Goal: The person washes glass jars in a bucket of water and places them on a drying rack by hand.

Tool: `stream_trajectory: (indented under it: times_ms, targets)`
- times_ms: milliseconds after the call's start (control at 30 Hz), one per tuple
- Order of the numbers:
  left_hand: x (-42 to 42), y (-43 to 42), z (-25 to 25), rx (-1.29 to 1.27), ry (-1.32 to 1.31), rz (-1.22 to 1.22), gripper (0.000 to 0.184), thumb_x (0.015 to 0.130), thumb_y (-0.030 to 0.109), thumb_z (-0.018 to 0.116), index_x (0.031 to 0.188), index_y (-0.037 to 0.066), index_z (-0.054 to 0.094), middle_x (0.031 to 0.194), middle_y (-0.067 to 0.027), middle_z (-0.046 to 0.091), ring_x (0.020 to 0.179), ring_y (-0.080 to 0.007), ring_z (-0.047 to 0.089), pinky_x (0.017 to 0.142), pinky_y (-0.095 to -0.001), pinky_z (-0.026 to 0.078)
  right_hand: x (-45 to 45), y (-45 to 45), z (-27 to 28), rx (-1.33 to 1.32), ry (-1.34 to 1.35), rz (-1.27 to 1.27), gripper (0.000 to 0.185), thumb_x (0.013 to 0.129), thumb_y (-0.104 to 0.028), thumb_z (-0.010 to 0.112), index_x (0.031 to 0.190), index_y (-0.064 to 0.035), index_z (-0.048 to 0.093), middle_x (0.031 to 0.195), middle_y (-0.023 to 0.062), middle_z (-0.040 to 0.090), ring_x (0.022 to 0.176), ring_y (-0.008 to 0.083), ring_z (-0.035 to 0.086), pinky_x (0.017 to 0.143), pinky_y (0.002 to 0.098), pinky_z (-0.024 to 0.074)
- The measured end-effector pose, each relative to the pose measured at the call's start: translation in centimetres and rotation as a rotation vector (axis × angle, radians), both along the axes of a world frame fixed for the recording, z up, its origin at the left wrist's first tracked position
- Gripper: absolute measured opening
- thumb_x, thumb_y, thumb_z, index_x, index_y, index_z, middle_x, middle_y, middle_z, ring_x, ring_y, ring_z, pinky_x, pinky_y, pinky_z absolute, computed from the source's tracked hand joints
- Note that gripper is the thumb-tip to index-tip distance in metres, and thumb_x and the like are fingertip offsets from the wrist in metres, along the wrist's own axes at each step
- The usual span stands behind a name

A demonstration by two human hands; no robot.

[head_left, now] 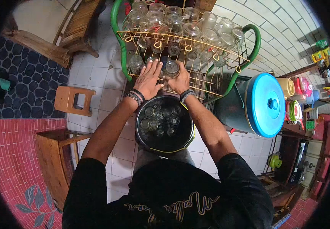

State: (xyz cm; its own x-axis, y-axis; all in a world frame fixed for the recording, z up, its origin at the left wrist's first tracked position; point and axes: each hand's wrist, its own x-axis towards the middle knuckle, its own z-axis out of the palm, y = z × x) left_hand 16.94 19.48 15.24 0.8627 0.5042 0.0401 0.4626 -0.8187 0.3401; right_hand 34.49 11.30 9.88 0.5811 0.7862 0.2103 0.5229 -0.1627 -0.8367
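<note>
At the lower shelf of the wire dish rack [210,88], my right hand [180,81] is wrapped around a glass [171,68] whose round base faces up. Beside it my left hand [147,81] reaches forward with fingers stretched out over the shelf's front edge, partly covering another glass [152,59] behind the fingertips. Whether the left fingers touch that glass, I cannot tell. Farther left on the same shelf stands a glass [136,63]. Below my wrists, a black bucket [165,144] between my legs holds several clear glasses [148,125].
Several upturned glasses and mugs [155,17] crowd the rack's upper shelf, framed by green side rails [257,42]. A large grey bin with a blue lid [266,105] stands right of the rack. An orange stool [73,100] and wooden furniture [52,156] are at left.
</note>
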Motion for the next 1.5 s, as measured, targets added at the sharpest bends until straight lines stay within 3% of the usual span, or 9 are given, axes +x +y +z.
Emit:
stream_trajectory:
  times_ms: [267,833,1133,1200,1233,1300,1333,1433,1500]
  targets:
    - [0.4,0.3,0.0,-0.038,0.081,-0.031,0.092,0.095,0.026,0.073,0.169,0.018,0.018,0.173,-0.02,0.017,0.16,-0.0415,0.017,0.127,-0.0557,0.024,0.7,1.3,-1.7,0.02,-0.011,0.052,0.074,0.06,-0.017,0.094,0.125,-0.0067,0.061,0.112,0.02,0.071,0.109,0.0423,0.068,0.096,0.0488,0.0545]
    - [1.0,-0.3,0.4,0.037,0.16,-0.011,0.092,0.093,0.022,0.074,0.168,0.021,0.021,0.172,-0.0201,0.017,0.159,-0.0417,0.019,0.125,-0.0637,0.022,0.6,0.8,-1.1,-0.149,-0.022,0.073,0.07,0.066,-0.026,0.093,0.123,-0.006,0.057,0.113,0.0247,0.068,0.112,0.0469,0.064,0.097,0.0518,0.0531]
    - [0.0,-1.0,0.3,0.059,0.175,-0.004,0.097,0.095,0.024,0.074,0.17,0.025,0.013,0.173,-0.0203,0.012,0.16,-0.0416,0.013,0.127,-0.0632,0.016,-0.1,-2.4,-0.1,-0.391,-0.147,0.099,0.1,0.076,-0.036,0.088,0.155,0.0006,0.037,0.128,0.0286,0.066,0.121,0.0474,0.062,0.104,0.0527,0.0507]
    - [-0.4,-1.2,-0.1,0.079,0.134,0.001,0.098,0.093,0.023,0.075,0.17,0.024,0.014,0.174,-0.0203,0.01,0.16,-0.0426,0.013,0.126,-0.0626,0.017,-0.3,-3.4,-1.1,-0.408,-0.273,0.114,0.091,0.083,-0.031,0.081,0.155,0.0033,0.036,0.132,0.0281,0.063,0.128,0.0436,0.059,0.112,0.0525,0.0437]
    - [-0.8,-1.5,-0.3,0.086,0.105,0.007,0.097,0.093,0.023,0.075,0.17,0.024,0.015,0.174,-0.0203,0.009,0.16,-0.0429,0.013,0.126,-0.0623,0.017,-0.3,-4.4,-1.4,-0.405,-0.3,0.145,0.085,0.088,-0.027,0.075,0.156,0.0048,0.035,0.143,0.029,0.056,0.139,0.0433,0.049,0.119,0.0536,0.0342]
    - [-2.1,-2.4,-1.1,0.055,0.013,0.025,0.096,0.093,0.023,0.074,0.17,0.022,0.016,0.175,-0.0205,0.007,0.16,-0.0447,0.011,0.126,-0.0623,0.017,-1.2,-6.6,-2.4,-0.27,-0.577,0.073,0.083,0.089,-0.026,0.073,0.156,0.0052,0.035,0.153,0.0298,0.045,0.147,0.0465,0.038,0.122,0.0552,0.0297]
    - [-3.0,-3.1,-1.5,0.029,-0.034,0.033,0.096,0.093,0.023,0.074,0.17,0.021,0.016,0.175,-0.0207,0.007,0.16,-0.0453,0.011,0.126,-0.0625,0.017,-1.6,-8.0,-2.1,-0.277,-0.545,0.109,0.081,0.091,-0.024,0.07,0.158,0.0047,0.034,0.163,0.0304,0.033,0.153,0.0494,0.027,0.125,0.0577,0.0252]
    - [-7.2,-6.8,-4.2,-0.089,-0.102,0.096,0.09,0.098,0.033,0.067,0.17,0.013,0.015,0.175,-0.0234,0.008,0.16,-0.0477,0.011,0.126,-0.0619,0.014,-3.3,-13.8,-2.2,-0.204,-0.497,0.165,0.078,0.095,-0.023,0.065,0.16,0.0041,0.031,0.169,0.0302,0.022,0.158,0.0476,0.018,0.128,0.057,0.0189]
    - [-10.5,-10.4,-6.3,-0.207,-0.07,0.137,0.092,0.097,0.033,0.068,0.169,0.007,0.016,0.174,-0.0244,0.01,0.16,-0.0473,0.011,0.126,-0.0612,0.015,-4.3,-18.2,-3.5,-0.277,-0.477,0.196,0.077,0.096,-0.023,0.064,0.159,0.0055,0.031,0.168,0.0302,0.024,0.158,0.0476,0.019,0.128,0.0564,0.0197]
